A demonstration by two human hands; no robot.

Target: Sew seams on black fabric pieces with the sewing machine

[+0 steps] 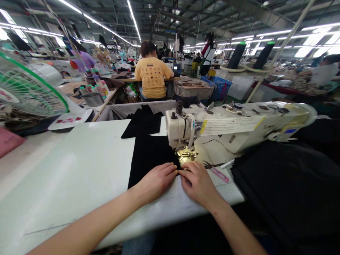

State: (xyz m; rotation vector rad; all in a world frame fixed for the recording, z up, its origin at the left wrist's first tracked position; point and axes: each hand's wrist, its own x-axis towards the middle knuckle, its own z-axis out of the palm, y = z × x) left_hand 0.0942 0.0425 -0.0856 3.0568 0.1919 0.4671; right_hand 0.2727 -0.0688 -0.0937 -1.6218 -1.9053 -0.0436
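A piece of black fabric lies flat on the white sewing table, its right edge by the needle area of the sewing machine. My left hand rests on the fabric's lower right corner, fingers pressed together on its edge. Close beside it, my right hand has thumb and fingers pinched at the same corner, fingertips nearly meeting the left ones. Just behind the hands is the lit metal needle plate. Another black fabric piece lies farther back, partly over the table's far edge.
Pink-handled thread snips lie right of my right hand. A large heap of black fabric fills the right side. At left stands a green-rimmed fan. A person in a yellow shirt sits ahead, near a blue crate.
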